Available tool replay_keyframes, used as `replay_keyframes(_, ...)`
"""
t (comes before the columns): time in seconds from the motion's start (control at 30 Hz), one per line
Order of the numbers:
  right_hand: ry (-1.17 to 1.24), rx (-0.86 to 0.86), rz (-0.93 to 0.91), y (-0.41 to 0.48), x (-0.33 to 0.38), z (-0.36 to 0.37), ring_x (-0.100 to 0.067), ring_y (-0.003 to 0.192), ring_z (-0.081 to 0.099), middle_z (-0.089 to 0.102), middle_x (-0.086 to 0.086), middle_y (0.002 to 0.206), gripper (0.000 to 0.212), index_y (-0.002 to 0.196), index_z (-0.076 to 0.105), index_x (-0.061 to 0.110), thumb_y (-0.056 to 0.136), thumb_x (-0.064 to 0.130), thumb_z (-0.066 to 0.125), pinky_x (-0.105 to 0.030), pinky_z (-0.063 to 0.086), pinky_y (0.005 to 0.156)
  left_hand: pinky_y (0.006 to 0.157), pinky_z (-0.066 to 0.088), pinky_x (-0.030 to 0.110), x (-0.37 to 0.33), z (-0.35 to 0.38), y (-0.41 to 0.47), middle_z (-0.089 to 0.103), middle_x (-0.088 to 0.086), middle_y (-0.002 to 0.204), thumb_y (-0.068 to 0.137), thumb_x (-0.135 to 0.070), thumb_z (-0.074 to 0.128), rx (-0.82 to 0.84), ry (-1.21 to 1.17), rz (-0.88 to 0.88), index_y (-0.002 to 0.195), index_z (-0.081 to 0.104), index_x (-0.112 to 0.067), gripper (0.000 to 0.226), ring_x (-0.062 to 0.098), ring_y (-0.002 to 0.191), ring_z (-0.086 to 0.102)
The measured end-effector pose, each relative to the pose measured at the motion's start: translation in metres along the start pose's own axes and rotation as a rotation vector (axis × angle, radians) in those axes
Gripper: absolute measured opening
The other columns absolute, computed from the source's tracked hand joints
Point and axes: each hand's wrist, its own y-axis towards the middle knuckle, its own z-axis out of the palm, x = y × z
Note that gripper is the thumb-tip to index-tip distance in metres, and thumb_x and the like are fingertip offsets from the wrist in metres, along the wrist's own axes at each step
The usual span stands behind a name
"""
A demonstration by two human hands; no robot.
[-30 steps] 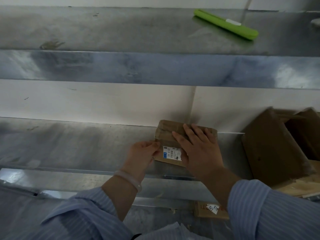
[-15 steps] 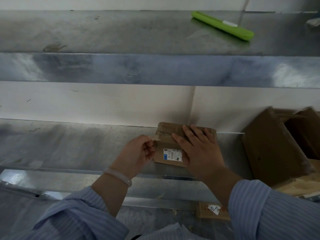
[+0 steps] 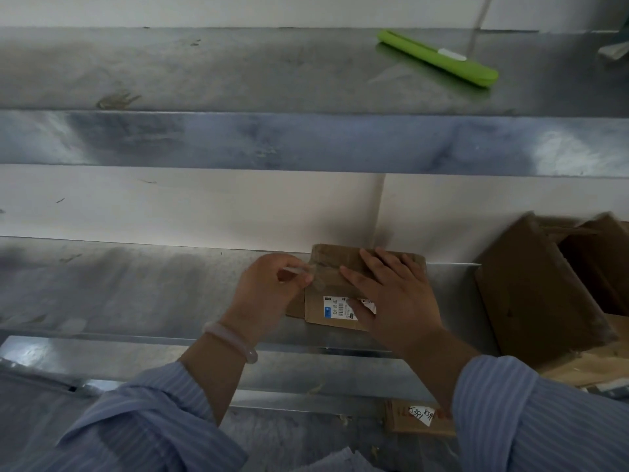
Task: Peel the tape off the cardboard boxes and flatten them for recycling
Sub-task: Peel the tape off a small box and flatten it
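So the person's at a steel table (image 3: 136, 287) with a small cardboard box (image 3: 332, 267) lying flat on it, pushed right back against the white wall (image 3: 204, 206). The right hand (image 3: 398, 301) is spread flat on top of the box with the fingers straight, pressing it down, so that grip is apart and not wrapped round anything. The thumb lies across part of the white shipping label (image 3: 337, 307) on the near side of the box. The left hand (image 3: 269, 291) is just off the box's left edge, its grip pinched together on a strip of clear tape (image 3: 308, 268). The strip runs from the fingertips to the top of the box; it's see-through and kinda hard to make out, tbh. There's a pale bracelet (image 3: 231, 338) on the left wrist, and both arms are in blue striped sleeves. Over on the right of the same table are a couple of bigger brown boxes (image 3: 531, 287), tipped over and leaning, well apart from the small one. Up on the steel shelf (image 3: 238, 69) above lies a bright green cutter (image 3: 439, 57), on its own towards the right. Down below the table edge, near the right sleeve, a scrap of cardboard (image 3: 401, 420) shows a white sticker with handwritten numbers.
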Motion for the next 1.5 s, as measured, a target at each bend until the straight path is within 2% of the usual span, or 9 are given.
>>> replay_keyframes(0.1, 0.022, -0.013, 0.006, 0.000, 0.000, 0.000, -0.029, 0.129, 0.049, 0.057, -0.005, 0.136, 0.041, 0.126, 0.062, 0.035, 0.085, 0.044, 0.064, -0.051, 0.034, 0.109, 0.071, 0.048, 0.010, -0.001, -0.003, 0.002, 0.070, -0.016, 0.082, 0.078, -0.024, 0.077, 0.008, 0.116, 0.094, 0.073, 0.066, -0.035, 0.016, -0.004, 0.079, 0.064)
replay_keyframes(0.3, 0.031, -0.039, -0.032, -0.004, 0.000, 0.002, -0.027, 0.128, 0.050, 0.057, -0.002, 0.137, 0.040, 0.125, 0.062, 0.036, 0.089, 0.046, 0.048, -0.051, 0.036, 0.108, 0.064, 0.060, 0.033, 0.004, 0.005, 0.004, 0.070, -0.007, 0.070, 0.088, -0.007, 0.063, -0.103, -0.048, -0.035, 0.074, 0.054, -0.018, 0.020, 0.005, 0.067, 0.069)
replay_keyframes(0.5, 0.035, -0.068, -0.069, -0.004, -0.001, 0.004, -0.027, 0.127, 0.052, 0.058, -0.002, 0.135, 0.040, 0.124, 0.063, 0.036, 0.088, 0.046, 0.050, -0.053, 0.039, 0.105, 0.055, 0.058, 0.030, -0.006, 0.005, 0.018, 0.066, 0.012, 0.093, 0.094, -0.006, 0.053, -0.257, -0.503, -0.297, 0.093, 0.050, -0.003, 0.005, 0.022, 0.065, 0.072)
replay_keyframes(0.73, 0.044, -0.110, -0.073, -0.002, -0.003, 0.008, -0.026, 0.126, 0.053, 0.059, -0.002, 0.134, 0.038, 0.122, 0.065, 0.035, 0.087, 0.044, 0.053, -0.052, 0.040, 0.103, 0.069, 0.046, 0.007, -0.004, -0.010, 0.016, 0.068, -0.023, 0.077, 0.082, -0.028, 0.071, 0.033, 0.057, 0.145, 0.075, 0.067, -0.039, 0.015, -0.005, 0.079, 0.064)
replay_keyframes(0.97, 0.070, -0.098, -0.059, 0.000, -0.002, 0.007, -0.025, 0.126, 0.053, 0.060, -0.001, 0.133, 0.038, 0.119, 0.066, 0.036, 0.085, 0.047, 0.056, -0.051, 0.041, 0.103, 0.072, 0.041, 0.007, -0.005, -0.015, 0.022, 0.061, -0.016, 0.094, 0.086, -0.020, 0.068, 0.149, 0.215, 0.235, 0.106, 0.071, -0.028, 0.022, 0.001, 0.087, 0.059)
replay_keyframes(1.07, 0.106, -0.124, -0.053, 0.001, -0.002, 0.005, -0.025, 0.123, 0.055, 0.062, -0.002, 0.130, 0.037, 0.116, 0.069, 0.035, 0.084, 0.050, 0.057, -0.051, 0.042, 0.101, 0.073, 0.039, 0.009, -0.005, -0.016, 0.024, 0.058, -0.009, 0.104, 0.084, -0.027, 0.071, 0.147, 0.329, 0.226, 0.115, 0.068, -0.024, 0.031, 0.004, 0.088, 0.056)
replay_keyframes(1.2, 0.103, -0.116, -0.053, 0.001, -0.001, 0.004, -0.025, 0.122, 0.056, 0.063, -0.001, 0.129, 0.036, 0.115, 0.070, 0.035, 0.085, 0.050, 0.058, -0.050, 0.042, 0.101, 0.068, 0.037, 0.003, -0.005, -0.017, 0.026, 0.066, -0.017, 0.084, 0.082, -0.027, 0.072, 0.135, 0.293, 0.174, 0.088, 0.073, -0.022, 0.008, -0.007, 0.079, 0.059)
replay_keyframes(1.33, 0.113, -0.103, -0.038, 0.002, -0.001, 0.002, -0.025, 0.123, 0.055, 0.062, -0.001, 0.130, 0.036, 0.115, 0.070, 0.035, 0.086, 0.050, 0.057, -0.050, 0.041, 0.102, 0.065, 0.041, 0.006, -0.006, -0.007, 0.027, 0.066, -0.008, 0.078, 0.086, -0.021, 0.067, 0.066, 0.353, 0.230, 0.081, 0.065, -0.018, 0.006, 0.002, 0.072, 0.059)
replay_keyframes(1.5, 0.116, -0.086, -0.059, 0.000, -0.001, 0.002, -0.023, 0.124, 0.055, 0.062, 0.000, 0.130, 0.035, 0.115, 0.070, 0.036, 0.086, 0.051, 0.057, -0.050, 0.042, 0.102, 0.056, 0.056, 0.019, 0.005, 0.001, 0.027, 0.065, -0.002, 0.077, 0.092, -0.010, 0.058, -0.080, -0.001, -0.034, 0.079, 0.054, -0.017, 0.016, 0.006, 0.068, 0.069)
